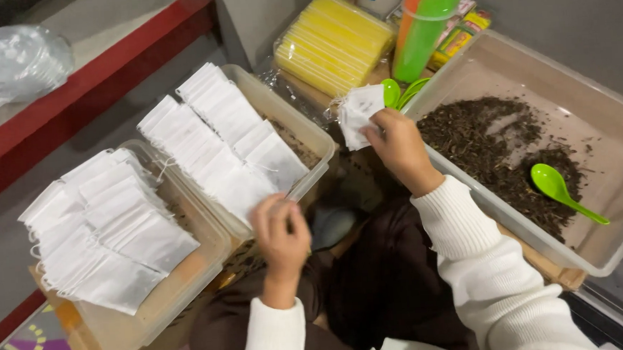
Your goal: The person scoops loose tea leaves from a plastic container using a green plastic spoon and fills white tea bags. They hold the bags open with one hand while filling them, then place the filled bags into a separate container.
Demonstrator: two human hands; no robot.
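Observation:
My right hand point(397, 147) pinches a small bunch of empty white drawstring tea bags point(358, 113) just left of a large clear tub point(610, 120) of loose dark tea leaves point(492, 155). A green plastic spoon point(559, 189) lies on the leaves. My left hand point(280, 235) rests at the near end of a row of filled white tea bags point(224, 133) stacked in a clear container point(302, 129); what it holds is hidden by its fingers. A second clear container point(155, 307) to the left holds another row of white bags point(104, 225).
A yellow wrapped pack point(333, 42) and a stack of green and orange cups point(428, 20) stand at the back. More green spoons point(399, 92) lie beside the tub. A red-edged shelf point(86, 84) with a clear plastic bag point(18, 62) runs along the left.

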